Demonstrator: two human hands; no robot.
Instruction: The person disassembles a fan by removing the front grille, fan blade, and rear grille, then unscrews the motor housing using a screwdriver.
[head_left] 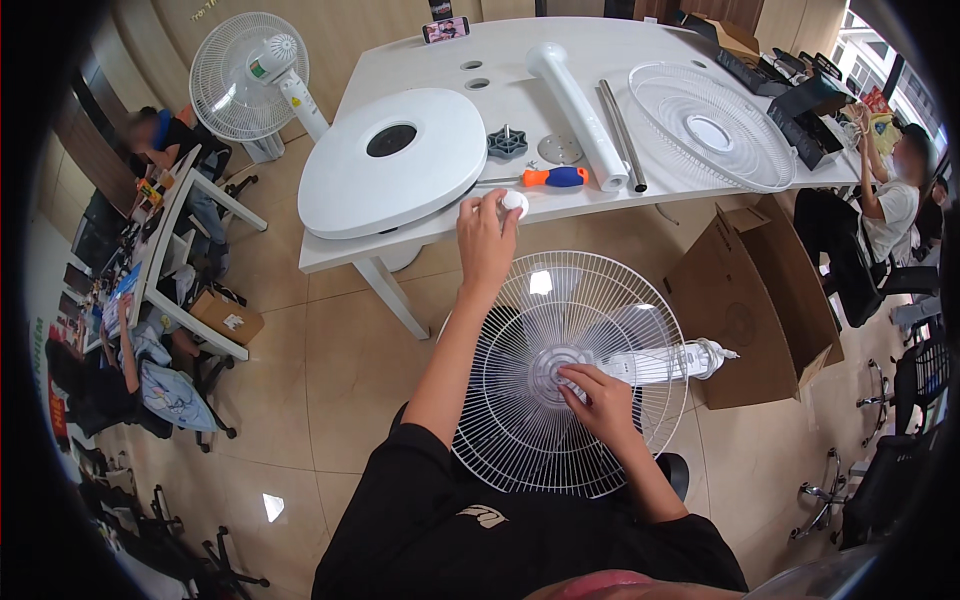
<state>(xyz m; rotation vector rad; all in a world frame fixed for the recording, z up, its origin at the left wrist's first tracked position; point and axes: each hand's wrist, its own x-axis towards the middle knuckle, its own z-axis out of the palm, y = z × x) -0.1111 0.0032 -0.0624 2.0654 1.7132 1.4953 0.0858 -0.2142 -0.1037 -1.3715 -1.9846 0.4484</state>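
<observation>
Near the table's front edge, my left hand [485, 245] is closed on a small white round knob [515, 202]. In my lap lies a fan head, with its white wire guard [500, 440] and clear blades [510, 335]. My right hand [602, 402] reaches to the middle of it, thumb and fingers bent around the fan hub [550, 372]. The white motor housing and neck [650, 364] stick out to the right. Just beyond my left hand, an orange and blue screwdriver [556, 177] lies on the table.
The white table [400, 60] bears a fan base [440, 130], black star-shaped knob [507, 142], round metal plate [560, 150], white pole [578, 115], metal tube [622, 135] and front grille [660, 100]. An open cardboard box [730, 310] stands right; an assembled fan [250, 75] stands left. People sit on both sides.
</observation>
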